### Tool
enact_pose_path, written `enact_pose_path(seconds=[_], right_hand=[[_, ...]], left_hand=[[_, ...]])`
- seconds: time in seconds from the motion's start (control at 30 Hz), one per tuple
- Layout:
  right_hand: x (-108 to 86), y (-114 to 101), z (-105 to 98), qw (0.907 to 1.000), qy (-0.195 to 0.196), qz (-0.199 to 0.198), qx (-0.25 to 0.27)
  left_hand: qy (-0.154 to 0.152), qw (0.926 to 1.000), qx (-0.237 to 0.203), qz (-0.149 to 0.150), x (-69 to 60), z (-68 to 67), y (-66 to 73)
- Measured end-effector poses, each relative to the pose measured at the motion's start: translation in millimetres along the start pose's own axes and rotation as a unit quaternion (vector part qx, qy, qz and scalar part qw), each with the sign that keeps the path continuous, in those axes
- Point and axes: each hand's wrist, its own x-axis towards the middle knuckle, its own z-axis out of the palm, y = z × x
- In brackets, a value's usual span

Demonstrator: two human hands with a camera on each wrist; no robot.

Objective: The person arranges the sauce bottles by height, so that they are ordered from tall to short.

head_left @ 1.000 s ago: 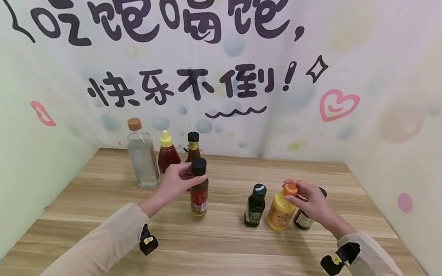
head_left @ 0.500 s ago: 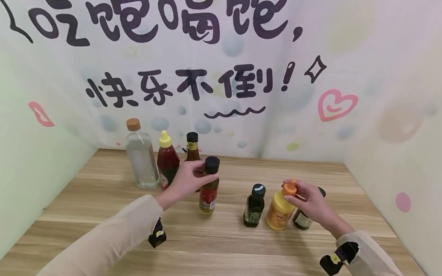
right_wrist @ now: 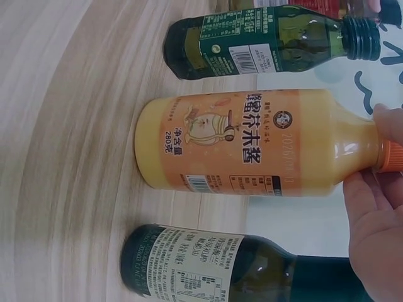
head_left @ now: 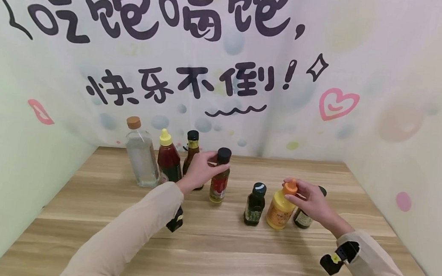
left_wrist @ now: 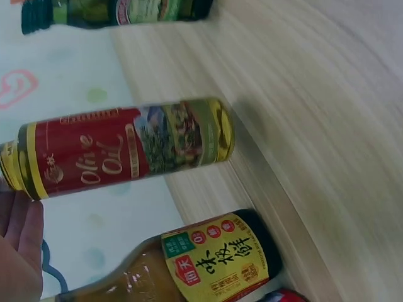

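The left hand (head_left: 202, 169) pinches the olive oil bottle (head_left: 219, 184) at its neck, thumb and fingers drawn in just under the black cap (head_left: 224, 155). That bottle is near the middle of the table (head_left: 205, 256), roughly upright, its red label reading "Olive Oil" in the left wrist view; whether its base touches the wood I cannot tell. The right hand (head_left: 312, 202) grips the yellow honey mustard bottle (head_left: 278, 212) by its orange cap (head_left: 290, 187) and neck, thumb in front and fingers behind, the gap closed down to that width. The honey mustard bottle stands on the table to the right, between a dark green bottle (head_left: 254, 206) with a dark cap and another dark bottle with a cream label (head_left: 303, 220), partly hidden by the right hand. Behind the left hand and forearm stand a soy sauce bottle (head_left: 192, 150) with a yellow label, a red sauce bottle (head_left: 169, 158) with a yellow nozzle cap, and a clear bottle (head_left: 141, 160) with an orange-brown cap. Black Chinese lettering (head_left: 197, 87) runs across the white wall (head_left: 303, 122) beyond
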Motion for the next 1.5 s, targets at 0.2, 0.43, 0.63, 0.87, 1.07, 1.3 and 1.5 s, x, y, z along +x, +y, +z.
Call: enact_pose_path(seconds=[0.2,0.43,0.63,0.87,1.07,1.3,1.5], right_hand=[[0.6,-1.5,-1.5,1.0000,-0.001,0.003,-0.001],[0.3,1.0,-1.2,0.9999,-0.004,0.009,0.004],[-1.7,0.2,-0.2,0.9999,0.009,0.001,-0.004],[-2.1,0.5,0.3,0.9999,-0.001,0.012,0.009],[-1.7,0.5,0.7,0.9999,0.000,0.008,0.014],[-1.8,-1.4,0.5,0.9999,0.000,0.004,0.016],[-1.1,0.9,0.2,0.9999,0.001,-0.001,0.011]], left_hand=[[0.030,0.9988,-0.015,-0.035,14.9,10.9,-5.8],[0.054,0.9973,-0.017,-0.046,19.6,9.9,-6.6],[0.063,0.9966,-0.013,-0.052,19.5,9.3,-11.1],[0.077,0.9952,0.002,-0.060,18.0,10.6,-13.7],[0.086,0.9946,0.017,-0.056,18.9,11.2,-15.1],[0.087,0.9938,0.024,-0.065,19.9,9.5,-18.7],[0.086,0.9926,0.017,-0.084,19.6,7.6,-22.4]])
